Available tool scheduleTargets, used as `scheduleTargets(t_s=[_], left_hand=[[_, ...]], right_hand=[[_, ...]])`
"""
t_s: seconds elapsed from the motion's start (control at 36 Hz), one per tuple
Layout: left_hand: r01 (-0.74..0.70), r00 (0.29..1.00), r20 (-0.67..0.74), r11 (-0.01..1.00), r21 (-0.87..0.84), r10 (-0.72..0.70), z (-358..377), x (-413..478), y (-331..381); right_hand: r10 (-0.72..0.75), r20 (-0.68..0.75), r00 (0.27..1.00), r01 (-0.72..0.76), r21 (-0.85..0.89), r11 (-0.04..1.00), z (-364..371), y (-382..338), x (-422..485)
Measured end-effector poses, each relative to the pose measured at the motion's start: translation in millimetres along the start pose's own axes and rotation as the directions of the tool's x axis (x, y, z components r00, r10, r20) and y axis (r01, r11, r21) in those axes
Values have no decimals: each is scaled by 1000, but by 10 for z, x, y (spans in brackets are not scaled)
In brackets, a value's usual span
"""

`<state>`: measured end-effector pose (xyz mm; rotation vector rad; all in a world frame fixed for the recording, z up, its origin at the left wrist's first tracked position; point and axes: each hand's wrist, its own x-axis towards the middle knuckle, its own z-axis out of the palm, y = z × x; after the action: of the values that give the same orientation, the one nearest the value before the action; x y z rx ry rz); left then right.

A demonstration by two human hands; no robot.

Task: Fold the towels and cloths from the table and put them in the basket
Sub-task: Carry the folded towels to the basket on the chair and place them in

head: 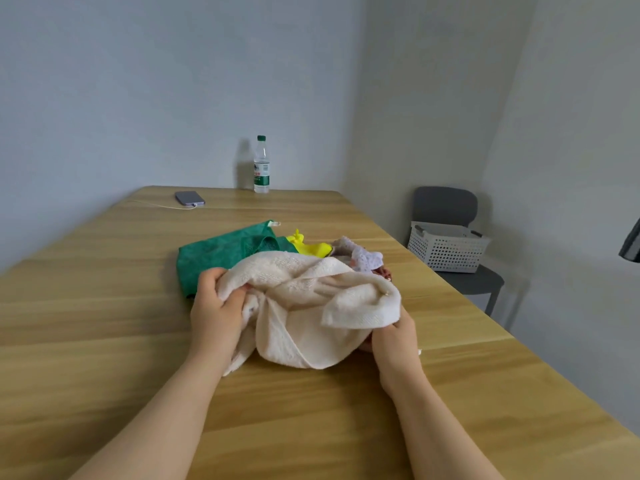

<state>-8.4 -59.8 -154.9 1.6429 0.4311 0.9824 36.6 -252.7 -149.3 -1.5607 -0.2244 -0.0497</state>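
Curling the left grip [216, 306] round a bunched edge of the crumpled cream terry towel [311, 306]; clutching its other end in the right grip [394, 336], half hidden under a fold. Heaped on the pale wooden worktop [104, 306], partly over a green microfibre cloth [214, 254]; likely soft, light, limp; best taken by two adjacent corners.

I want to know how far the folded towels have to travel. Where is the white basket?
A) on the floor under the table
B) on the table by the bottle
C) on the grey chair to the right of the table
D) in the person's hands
C: the white basket sits on the seat of the grey chair, off the right edge of the table. The left hand and right hand hold the cream towel.
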Motion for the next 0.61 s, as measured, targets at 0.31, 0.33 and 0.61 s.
scheduleTargets(t_s=[0.31,0.33,0.61], left_hand=[[-122,890,453,984,127,51,-273,-372,570],[-185,907,414,954,234,74,-277,-426,601],[-207,852,521,888,411,-43,-2,-939,571]], right_hand=[[177,-52,983,-154,298,942,-280,-127,-345],[159,-30,987,-147,256,955,-281,-112,-419],[97,158,983,-104,36,994,-303,-220,-992]])
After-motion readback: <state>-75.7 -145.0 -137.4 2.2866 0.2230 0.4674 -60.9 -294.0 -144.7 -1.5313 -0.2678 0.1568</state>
